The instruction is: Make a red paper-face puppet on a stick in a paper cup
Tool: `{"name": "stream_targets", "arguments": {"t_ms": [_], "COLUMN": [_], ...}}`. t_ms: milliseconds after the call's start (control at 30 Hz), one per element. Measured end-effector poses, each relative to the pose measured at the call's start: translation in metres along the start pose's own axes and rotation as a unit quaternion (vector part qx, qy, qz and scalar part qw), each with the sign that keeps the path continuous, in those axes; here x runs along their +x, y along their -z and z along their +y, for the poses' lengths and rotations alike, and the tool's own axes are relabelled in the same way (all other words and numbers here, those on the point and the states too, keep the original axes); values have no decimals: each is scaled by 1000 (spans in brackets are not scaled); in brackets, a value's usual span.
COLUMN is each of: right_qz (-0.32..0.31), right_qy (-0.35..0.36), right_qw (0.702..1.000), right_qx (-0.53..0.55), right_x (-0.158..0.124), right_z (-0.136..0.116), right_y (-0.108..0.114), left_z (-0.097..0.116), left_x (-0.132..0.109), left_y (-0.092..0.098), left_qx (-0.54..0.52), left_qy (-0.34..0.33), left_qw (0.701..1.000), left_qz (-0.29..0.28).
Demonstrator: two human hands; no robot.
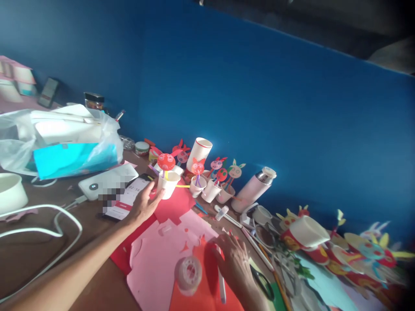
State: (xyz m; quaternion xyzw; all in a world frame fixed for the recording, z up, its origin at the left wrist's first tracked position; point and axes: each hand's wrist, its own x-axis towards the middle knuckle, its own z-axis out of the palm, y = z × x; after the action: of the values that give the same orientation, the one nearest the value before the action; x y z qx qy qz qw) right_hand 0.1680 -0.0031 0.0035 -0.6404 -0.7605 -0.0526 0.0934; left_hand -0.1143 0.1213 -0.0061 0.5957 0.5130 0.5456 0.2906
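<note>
My left hand (146, 205) grips the lower side of a white paper cup (169, 186), its fingers closed against the wall. Out of that cup rises a red paper animal face (166, 162) on a yellow stem. My right hand (233, 255) lies palm down with fingers stretched over orange-red paper (205, 276). A slim white pen-like tool (221, 283) rests beside its thumb, partly covered. Left of it sits a roll of clear tape (188, 274). Pink paper (151, 263) and a red sheet (175, 207) spread between my hands.
Several small cups with paper faces (212, 190) stand by the blue wall, near a taller cup (200, 153) and a pink thermos (254, 190). A phone (121, 207), power bank (108, 181) and white cable (78, 226) lie left. Scissors (262, 280) and decorated cups (308, 233) are right.
</note>
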Motion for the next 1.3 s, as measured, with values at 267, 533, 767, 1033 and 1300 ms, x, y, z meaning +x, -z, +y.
{"name": "stream_targets", "arguments": {"t_ms": [267,533,767,1033,1300], "right_qz": [-14,36,110,149,119], "right_qy": [-35,-57,-20,-1,-90], "right_qw": [999,995,993,988,952], "right_qx": [-35,-73,28,37,266], "right_x": [-17,-21,-21,-13,-5], "right_z": [17,33,9,-9,-13], "right_y": [-6,3,3,-11,3], "left_z": [5,-6,-10,-3,28], "left_x": [-1,7,10,11,-12], "left_y": [1,3,4,9,0], "left_qx": [10,5,-12,-58,-108], "left_qy": [-2,-20,4,1,-8], "left_qw": [1000,1000,1000,998,993], "left_qz": [-25,-1,-4,-16,-53]}}
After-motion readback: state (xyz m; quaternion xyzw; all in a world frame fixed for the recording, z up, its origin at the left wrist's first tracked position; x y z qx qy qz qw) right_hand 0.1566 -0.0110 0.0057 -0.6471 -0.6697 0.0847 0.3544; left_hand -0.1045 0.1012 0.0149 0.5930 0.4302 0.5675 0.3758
